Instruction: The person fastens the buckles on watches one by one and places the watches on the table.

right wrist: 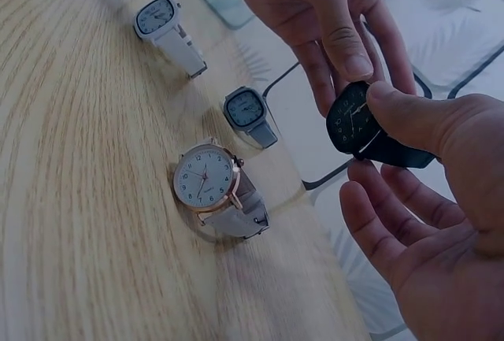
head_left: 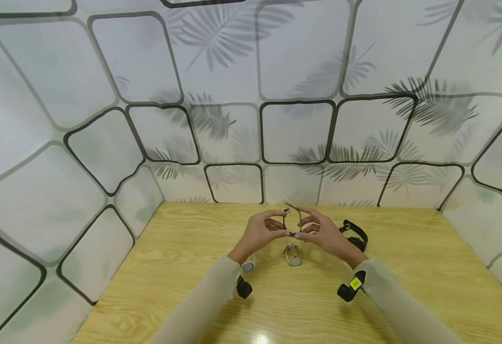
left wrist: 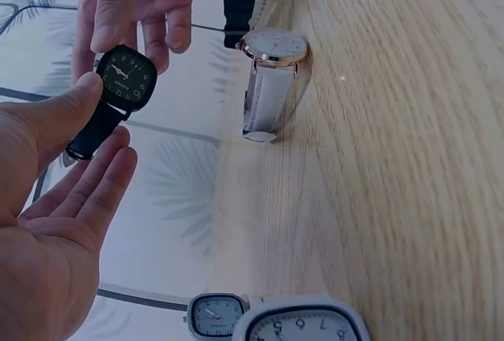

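A black wristwatch [left wrist: 128, 78] with a rounded-square dial is held up between both hands, above the table. In the head view its strap hangs unfastened, the two ends standing up apart. My left hand [head_left: 261, 229] pinches one side of it, thumb at the case edge and fingers by the strap. From the other side my right hand [head_left: 324, 233] grips it, its thumb [right wrist: 394, 109] pressed on the case edge. Just below the hands, a round rose-gold watch [right wrist: 205, 178] with a pale strap rests on the table.
A white square watch [right wrist: 155, 16] and a smaller grey square one [right wrist: 244, 108] stand on the wooden table [head_left: 182, 291] toward the left. Behind the right hand lies a second black watch [head_left: 356, 242]. Patterned fabric walls [head_left: 229, 184] enclose the table's back and sides.
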### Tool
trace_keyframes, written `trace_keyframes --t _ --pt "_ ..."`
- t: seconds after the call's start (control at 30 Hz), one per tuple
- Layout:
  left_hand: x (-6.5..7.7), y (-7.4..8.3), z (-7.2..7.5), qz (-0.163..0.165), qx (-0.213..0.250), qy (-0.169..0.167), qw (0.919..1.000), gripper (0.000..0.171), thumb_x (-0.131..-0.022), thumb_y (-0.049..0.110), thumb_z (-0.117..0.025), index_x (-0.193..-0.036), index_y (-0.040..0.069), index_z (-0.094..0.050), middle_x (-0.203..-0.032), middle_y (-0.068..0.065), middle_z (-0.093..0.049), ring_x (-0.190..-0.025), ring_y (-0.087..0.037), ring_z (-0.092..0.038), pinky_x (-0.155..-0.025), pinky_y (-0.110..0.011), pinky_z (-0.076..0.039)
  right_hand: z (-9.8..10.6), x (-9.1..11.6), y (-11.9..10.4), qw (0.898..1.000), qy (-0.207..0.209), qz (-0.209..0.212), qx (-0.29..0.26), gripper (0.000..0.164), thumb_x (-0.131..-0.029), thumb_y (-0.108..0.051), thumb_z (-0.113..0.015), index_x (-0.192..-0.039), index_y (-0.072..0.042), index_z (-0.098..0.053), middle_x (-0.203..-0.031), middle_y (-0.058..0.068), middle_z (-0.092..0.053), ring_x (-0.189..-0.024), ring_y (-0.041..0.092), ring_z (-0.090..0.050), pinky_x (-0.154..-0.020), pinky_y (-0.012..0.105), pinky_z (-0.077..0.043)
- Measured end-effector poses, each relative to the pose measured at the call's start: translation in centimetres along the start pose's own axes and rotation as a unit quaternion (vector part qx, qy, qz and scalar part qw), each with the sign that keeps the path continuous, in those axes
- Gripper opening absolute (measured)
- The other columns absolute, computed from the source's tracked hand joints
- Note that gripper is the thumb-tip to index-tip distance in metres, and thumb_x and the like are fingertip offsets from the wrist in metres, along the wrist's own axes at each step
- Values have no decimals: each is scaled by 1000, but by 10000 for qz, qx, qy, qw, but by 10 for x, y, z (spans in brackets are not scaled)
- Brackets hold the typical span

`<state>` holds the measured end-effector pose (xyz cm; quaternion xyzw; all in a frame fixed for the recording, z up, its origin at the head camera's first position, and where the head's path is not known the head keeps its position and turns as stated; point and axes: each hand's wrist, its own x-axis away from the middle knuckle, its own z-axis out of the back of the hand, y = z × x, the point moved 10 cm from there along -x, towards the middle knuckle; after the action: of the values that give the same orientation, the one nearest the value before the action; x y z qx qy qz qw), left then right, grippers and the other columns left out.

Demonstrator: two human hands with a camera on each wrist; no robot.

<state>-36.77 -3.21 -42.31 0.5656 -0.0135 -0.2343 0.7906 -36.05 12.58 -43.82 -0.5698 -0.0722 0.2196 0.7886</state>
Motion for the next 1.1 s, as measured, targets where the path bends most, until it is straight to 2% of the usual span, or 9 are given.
trace_keyframes --t 0.07,0.2,0.3,0.4,0.67,0.87,1.0,1.1 --pt "4 10 1 -15 82 12 10000 50 -86 4 -83 -133 9 -67 -106 -17 -76 -94 -26 -75 -75 -26 -61 0 0 -1 10000 18 53 44 72 -99 -15 -72 -160 -16 -35 -127 33 -54 -99 31 -71 -84 58 -58" --pt "14 32 4 -157 257 14 9995 47 -86 -4 -80 -131 -1 -66 -109 -29 -72 -97 -41 -73 -75 -26 -61 2 -1 0 9998 88 189 65 61 -104 -11 -63 -159 -16 -37 -123 32 -57 -100 44 -69 -82 56 -58" --pt "16 37 5 -277 322 11 9991 46 -86 -5 -79 -130 -3 -66 -108 -29 -71 -95 -42 -73 -74 -27 -61 3 -1 0 9996 132 237 7 59 -105 -11 -61 -159 -14 -38 -119 28 -60 -100 52 -66 -81 56 -59" --pt "15 35 5 -286 359 -27 9989 47 -86 -6 -79 -131 -4 -65 -109 -29 -71 -96 -43 -72 -75 -26 -61 3 -1 0 9996 163 243 -32 59 -105 -11 -61 -159 -12 -38 -116 23 -62 -100 53 -65 -81 54 -59" --pt "7 6 2 -195 359 -13 9992 49 -88 -2 -79 -135 1 -65 -111 -27 -72 -98 -40 -73 -76 -25 -61 5 1 -3 9992 312 184 -160 59 -105 -13 -62 -159 -12 -37 -121 28 -61 -100 54 -65 -82 57 -58" --pt "9 8 8 -304 166 304 9989 34 -94 11 -76 -128 8 -71 -109 -15 -76 -93 -31 -75 -76 -31 -61 12 0 -4 9980 611 71 -149 59 -106 -17 -61 -159 -10 -36 -115 22 -67 -95 50 -68 -80 52 -60" --pt "9 10 10 -366 307 439 9979 25 -97 11 -74 -121 6 -73 -101 -17 -77 -87 -32 -76 -79 -43 -62 14 -2 -4 9970 756 -24 -153 55 -107 -19 -59 -157 -6 -38 -110 17 -69 -90 40 -71 -77 42 -62" --pt "7 11 10 -430 397 488 9971 20 -97 10 -72 -117 5 -74 -99 -20 -76 -82 -29 -76 -78 -48 -62 16 -5 -3 9964 831 -32 -159 52 -108 -23 -57 -155 -6 -42 -107 16 -69 -89 38 -71 -77 41 -62"
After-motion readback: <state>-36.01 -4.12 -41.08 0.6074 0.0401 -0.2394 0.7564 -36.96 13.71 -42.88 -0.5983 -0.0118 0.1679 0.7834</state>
